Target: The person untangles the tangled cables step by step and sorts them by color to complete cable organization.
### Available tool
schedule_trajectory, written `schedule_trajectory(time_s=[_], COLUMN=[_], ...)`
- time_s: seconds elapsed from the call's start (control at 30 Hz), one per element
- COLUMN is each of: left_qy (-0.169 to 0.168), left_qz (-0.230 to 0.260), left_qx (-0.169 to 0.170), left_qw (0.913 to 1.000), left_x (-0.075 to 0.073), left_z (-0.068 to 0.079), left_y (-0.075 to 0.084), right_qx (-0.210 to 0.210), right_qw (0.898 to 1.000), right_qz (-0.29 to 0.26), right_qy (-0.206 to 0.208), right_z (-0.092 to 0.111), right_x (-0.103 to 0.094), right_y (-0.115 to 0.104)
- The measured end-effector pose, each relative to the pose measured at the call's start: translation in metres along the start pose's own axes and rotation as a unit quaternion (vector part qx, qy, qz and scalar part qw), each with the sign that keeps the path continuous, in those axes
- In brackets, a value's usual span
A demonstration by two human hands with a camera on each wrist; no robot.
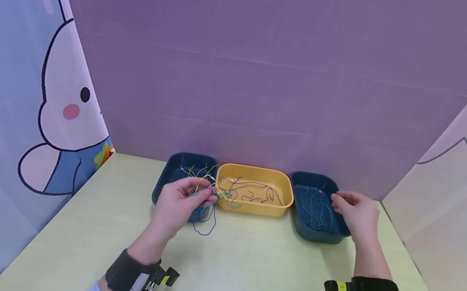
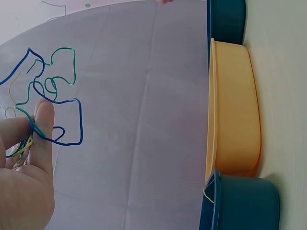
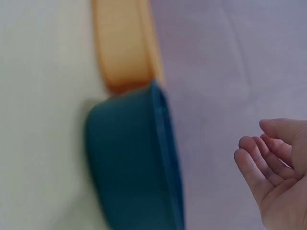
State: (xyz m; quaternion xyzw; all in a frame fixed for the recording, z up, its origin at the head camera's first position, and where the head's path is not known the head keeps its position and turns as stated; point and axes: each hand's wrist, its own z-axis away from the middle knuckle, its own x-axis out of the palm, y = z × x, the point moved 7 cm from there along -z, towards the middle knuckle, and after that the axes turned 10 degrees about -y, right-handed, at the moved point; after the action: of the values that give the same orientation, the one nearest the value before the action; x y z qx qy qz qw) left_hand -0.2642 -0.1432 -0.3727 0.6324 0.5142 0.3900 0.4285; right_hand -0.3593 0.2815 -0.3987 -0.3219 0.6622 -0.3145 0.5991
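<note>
My left hand (image 1: 175,203) pinches a tangled bundle of thin coloured wires (image 2: 80,120), yellow, green and blue, between thumb and fingers. The bundle hangs over the left dark blue bin (image 1: 175,173) and the near left corner of the yellow bin (image 1: 252,208). A blue loop dangles lowest. At the right, my right hand (image 1: 357,215) hovers by the outer rim of the right dark blue bin (image 1: 318,236), its fingers relaxed. The right wrist view shows a gap between thumb and fingers, with nothing held. Green wires (image 1: 316,211) lie inside that right bin.
Dark, purplish wires (image 1: 250,184) lie in the yellow bin, and a few yellow wires (image 1: 189,170) in the left bin. The three bins stand in a row on a pale table (image 1: 246,262), against a purple backdrop (image 1: 256,95). Printed cloth walls flank both sides.
</note>
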Motion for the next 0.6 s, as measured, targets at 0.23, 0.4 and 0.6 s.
schedule_trajectory(time_s=[0.23, 0.4, 0.6], left_qy=[-0.004, -0.002, -0.002], left_qz=[-0.004, -0.004, -0.006], left_qx=[-0.002, -0.003, -0.003], left_qw=[1.0, 1.0, 1.0], left_x=[0.0, 0.0, 0.0], left_z=[0.0, 0.001, 0.001], left_y=[-0.002, -0.002, -0.002], right_qx=[-0.092, -0.118, -0.142], right_qw=[0.989, 0.973, 0.962], right_qz=[-0.118, -0.196, -0.231], right_qy=[0.016, 0.006, -0.023], right_z=[0.028, 0.05, 0.063], right_x=[0.003, 0.015, 0.035], right_y=[-0.035, -0.046, -0.051])
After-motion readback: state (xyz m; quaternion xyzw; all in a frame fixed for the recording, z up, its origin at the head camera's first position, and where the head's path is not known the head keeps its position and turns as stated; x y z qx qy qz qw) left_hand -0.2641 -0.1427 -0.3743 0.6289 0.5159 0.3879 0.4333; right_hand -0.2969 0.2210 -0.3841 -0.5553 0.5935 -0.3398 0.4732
